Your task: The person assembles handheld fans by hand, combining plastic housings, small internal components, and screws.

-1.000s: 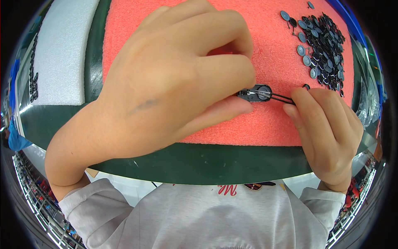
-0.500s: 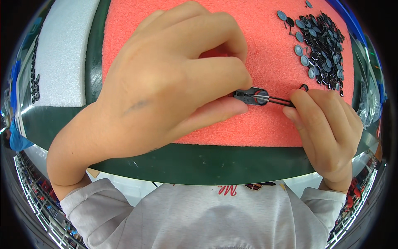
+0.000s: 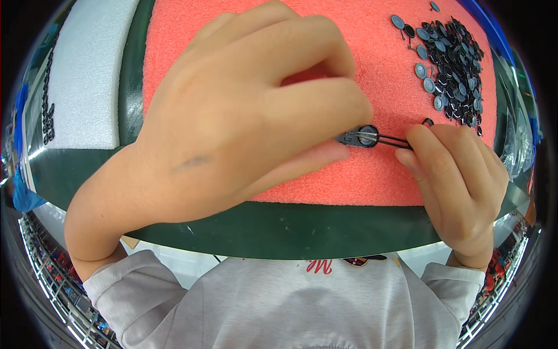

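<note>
My left hand [image 3: 232,116] is closed in a pinch on a small dark grey plastic part [image 3: 351,139] with a rounded right end. Its thumb and forefinger cover most of that part. My right hand [image 3: 459,180] is closed round a pair of black tweezers [image 3: 395,141], which points left. The thin metal tips lie over a round grey piece at the part's rounded end; whether they grip it cannot be seen. Both hands are above a coral-red foam mat [image 3: 383,75].
A heap of small black and grey round caps with thin stems [image 3: 456,72] lies at the mat's far right. On the left, a white foam sheet [image 3: 87,75] carries a row of small black pieces [image 3: 49,122] along its left edge. Clear plastic bags [image 3: 514,145] lie at the right, on the green table [image 3: 279,230].
My left forefinger has slid right over the plastic part and hides more of it. The tweezers and my right hand stay almost where they were.
</note>
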Tool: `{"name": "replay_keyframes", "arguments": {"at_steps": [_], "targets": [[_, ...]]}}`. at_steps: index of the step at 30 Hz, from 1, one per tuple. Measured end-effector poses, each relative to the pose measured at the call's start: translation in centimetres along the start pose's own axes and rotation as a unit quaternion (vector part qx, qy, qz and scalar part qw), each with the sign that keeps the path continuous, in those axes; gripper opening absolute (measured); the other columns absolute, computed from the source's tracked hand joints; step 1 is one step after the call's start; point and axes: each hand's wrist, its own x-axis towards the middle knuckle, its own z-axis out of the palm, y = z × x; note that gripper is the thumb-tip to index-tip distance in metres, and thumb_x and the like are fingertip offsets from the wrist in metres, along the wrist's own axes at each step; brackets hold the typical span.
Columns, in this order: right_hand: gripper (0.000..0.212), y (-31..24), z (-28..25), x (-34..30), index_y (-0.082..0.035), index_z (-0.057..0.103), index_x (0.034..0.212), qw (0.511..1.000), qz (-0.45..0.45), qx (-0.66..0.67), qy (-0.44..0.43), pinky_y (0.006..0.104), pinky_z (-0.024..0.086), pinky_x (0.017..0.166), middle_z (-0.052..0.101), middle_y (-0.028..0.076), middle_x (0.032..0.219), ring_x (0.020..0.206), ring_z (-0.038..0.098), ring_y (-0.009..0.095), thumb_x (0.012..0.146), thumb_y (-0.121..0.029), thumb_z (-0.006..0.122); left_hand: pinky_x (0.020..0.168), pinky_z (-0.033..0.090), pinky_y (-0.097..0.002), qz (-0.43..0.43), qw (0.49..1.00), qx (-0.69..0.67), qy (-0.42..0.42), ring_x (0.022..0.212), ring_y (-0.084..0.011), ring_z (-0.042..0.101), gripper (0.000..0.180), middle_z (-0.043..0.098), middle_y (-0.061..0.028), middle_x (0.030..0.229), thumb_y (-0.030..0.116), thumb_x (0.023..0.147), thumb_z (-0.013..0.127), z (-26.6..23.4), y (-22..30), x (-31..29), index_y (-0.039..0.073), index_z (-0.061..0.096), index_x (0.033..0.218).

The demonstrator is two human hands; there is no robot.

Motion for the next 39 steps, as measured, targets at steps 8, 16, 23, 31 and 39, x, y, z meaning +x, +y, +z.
{"name": "replay_keyframes", "arguments": {"at_steps": [8, 16, 23, 31, 39], "targets": [[0.028, 0.1, -0.1, 0.1, 0.003, 0.061, 0.085, 1.000, -0.004, 0.004, -0.001, 0.0309, 0.042, 0.046, 0.056, 0.012, 0.072, 0.057, 0.055, 0.024, 0.060, -0.003, 0.072, 0.065, 0.042, -0.0339, 0.027, 0.998, 0.053, -0.027, 0.075, -0.0255, 0.056, 0.028, 0.061, -0.0099, 0.086, 0.015, 0.052, 0.073, -0.7, 0.9, 0.8, 0.004, 0.065, 0.077], [0.028, 0.7, 0.2, -0.4, 0.003, 0.061, 0.084, 0.999, -0.013, 0.031, 0.017, 0.0312, 0.042, 0.047, 0.056, 0.012, 0.074, 0.058, 0.056, 0.024, 0.059, -0.004, 0.072, 0.065, 0.042, -0.0345, 0.031, 0.998, 0.051, -0.036, 0.075, -0.0259, 0.057, 0.027, 0.062, -0.0093, 0.084, 0.015, 0.052, 0.073, -0.4, 0.7, 1.0, 0.003, 0.065, 0.075], [0.027, 0.8, 0.5, -0.1, 0.003, 0.060, 0.083, 0.999, -0.025, 0.026, 0.027, 0.0309, 0.041, 0.045, 0.056, 0.012, 0.072, 0.056, 0.055, 0.024, 0.059, -0.003, 0.072, 0.065, 0.042, -0.0343, 0.025, 0.999, -0.023, 0.018, 0.075, -0.0258, 0.057, 0.026, 0.061, -0.0097, 0.084, 0.014, 0.054, 0.073, 0.5, -0.5, -0.4, 0.002, 0.065, 0.076], [0.028, 1.0, 0.6, -0.3, 0.003, 0.060, 0.083, 0.999, -0.024, 0.035, 0.034, 0.0305, 0.041, 0.044, 0.056, 0.012, 0.072, 0.055, 0.054, 0.024, 0.059, -0.001, 0.072, 0.065, 0.043, -0.0338, 0.022, 0.999, -0.041, 0.009, 0.076, -0.0252, 0.057, 0.024, 0.061, -0.0093, 0.084, 0.013, 0.055, 0.073, 0.6, -0.5, -0.2, 0.002, 0.066, 0.075], [0.027, 1.2, 0.6, -0.3, 0.004, 0.060, 0.083, 0.998, -0.034, 0.035, 0.032, 0.0305, 0.041, 0.044, 0.056, 0.012, 0.071, 0.055, 0.054, 0.023, 0.059, -0.001, 0.072, 0.065, 0.043, -0.0334, 0.020, 0.999, -0.046, 0.006, 0.076, -0.0252, 0.056, 0.025, 0.061, -0.0093, 0.085, 0.013, 0.055, 0.073, 0.7, -0.5, -0.3, 0.003, 0.066, 0.076]]}}
